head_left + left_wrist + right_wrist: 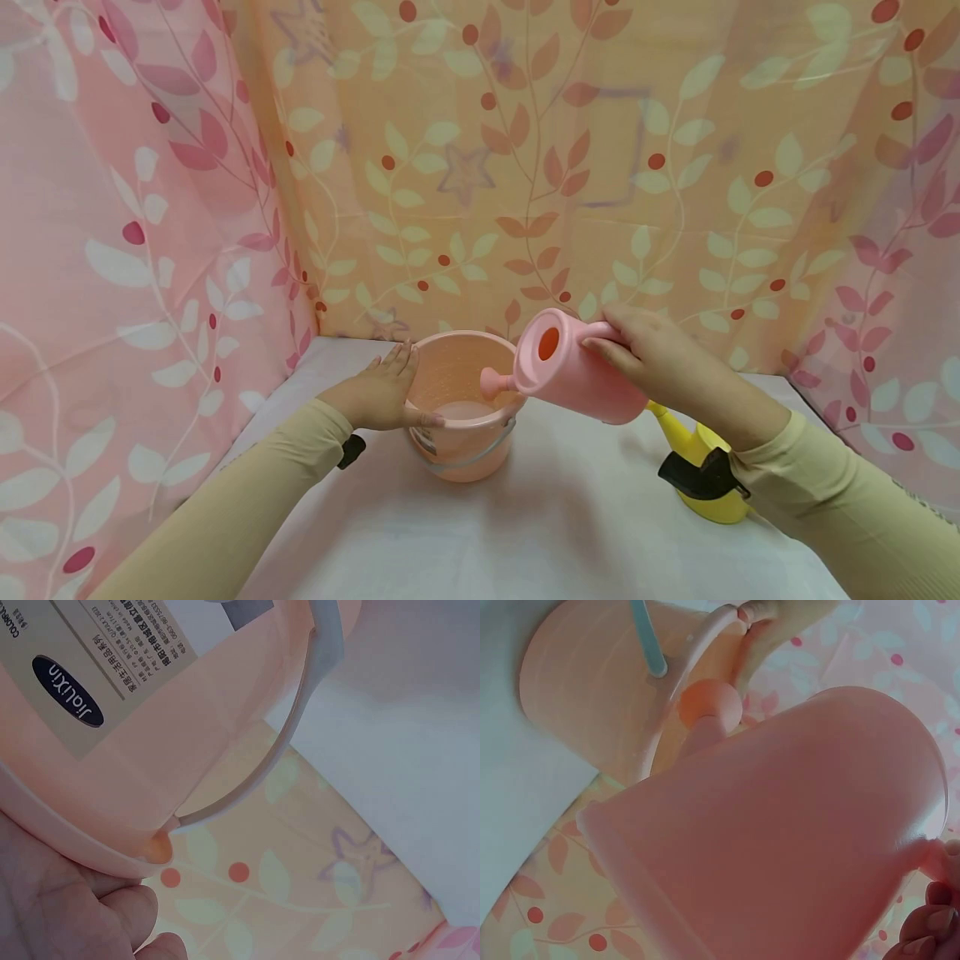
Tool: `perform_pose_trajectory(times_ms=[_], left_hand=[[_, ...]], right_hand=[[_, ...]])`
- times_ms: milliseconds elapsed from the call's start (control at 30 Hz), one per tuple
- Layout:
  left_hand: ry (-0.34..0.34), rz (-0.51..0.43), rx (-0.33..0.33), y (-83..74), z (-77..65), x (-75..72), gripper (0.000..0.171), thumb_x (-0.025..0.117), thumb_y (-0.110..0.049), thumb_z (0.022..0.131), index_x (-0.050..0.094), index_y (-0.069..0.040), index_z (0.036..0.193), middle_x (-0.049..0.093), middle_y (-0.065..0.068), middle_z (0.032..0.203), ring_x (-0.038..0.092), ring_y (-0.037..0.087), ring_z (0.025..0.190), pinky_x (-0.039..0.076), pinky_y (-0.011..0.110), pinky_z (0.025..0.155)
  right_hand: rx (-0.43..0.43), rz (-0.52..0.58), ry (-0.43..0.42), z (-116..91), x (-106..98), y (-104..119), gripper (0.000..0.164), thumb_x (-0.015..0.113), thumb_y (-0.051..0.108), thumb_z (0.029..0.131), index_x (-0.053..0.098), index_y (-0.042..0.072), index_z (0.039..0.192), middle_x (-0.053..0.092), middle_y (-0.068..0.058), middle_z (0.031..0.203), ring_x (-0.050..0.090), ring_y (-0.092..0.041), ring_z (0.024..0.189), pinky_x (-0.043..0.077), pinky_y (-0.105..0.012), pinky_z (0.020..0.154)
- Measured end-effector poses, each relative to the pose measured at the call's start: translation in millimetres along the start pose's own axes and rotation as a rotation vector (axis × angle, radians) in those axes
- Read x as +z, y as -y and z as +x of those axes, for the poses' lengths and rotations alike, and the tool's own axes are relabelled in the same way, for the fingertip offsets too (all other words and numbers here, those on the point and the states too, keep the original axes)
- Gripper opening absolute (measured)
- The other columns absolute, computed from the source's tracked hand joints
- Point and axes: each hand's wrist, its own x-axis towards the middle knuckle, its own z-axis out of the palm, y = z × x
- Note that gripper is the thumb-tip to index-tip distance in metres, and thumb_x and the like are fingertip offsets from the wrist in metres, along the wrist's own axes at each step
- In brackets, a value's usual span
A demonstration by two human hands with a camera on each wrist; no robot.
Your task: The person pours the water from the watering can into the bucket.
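My right hand (637, 342) grips the handle of a pink watering can (577, 367), which is tilted so its round sprinkler head (495, 383) sits inside the mouth of a peach plastic bucket (468, 450). In the right wrist view the can's body (780, 825) fills much of the frame, with fingers (926, 926) at its handle. My left hand (378, 392) rests against the bucket's left rim, its fingers fairly straight and its thumb along the front rim. A grey bail handle (262, 769) hangs down the bucket's side, near a printed label (97, 675).
A yellow watering can (712, 500) stands at the right, partly hidden by my right wrist and its black strap (701, 475). Patterned cloth (525, 167) walls the white tabletop (450, 542) at the back and both sides.
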Motion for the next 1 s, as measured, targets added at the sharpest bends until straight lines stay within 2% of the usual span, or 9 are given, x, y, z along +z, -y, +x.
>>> perform_pose_trajectory(times_ms=[1000], left_hand=[[-0.008,0.009,0.004,0.2,0.7,1.2,0.121,0.042,-0.082,0.07,0.007,0.009,0.143,0.002,0.026,0.149,0.002,0.036,0.138,0.012,0.055,0.107]], right_hand=[[-0.015,-0.041,0.01,3.6,1.6,1.7,0.015,0.065,0.02,0.086,0.053,0.011,0.083,0.056,0.0,0.075,0.054,-0.017,0.071,0.052,-0.032,0.061]])
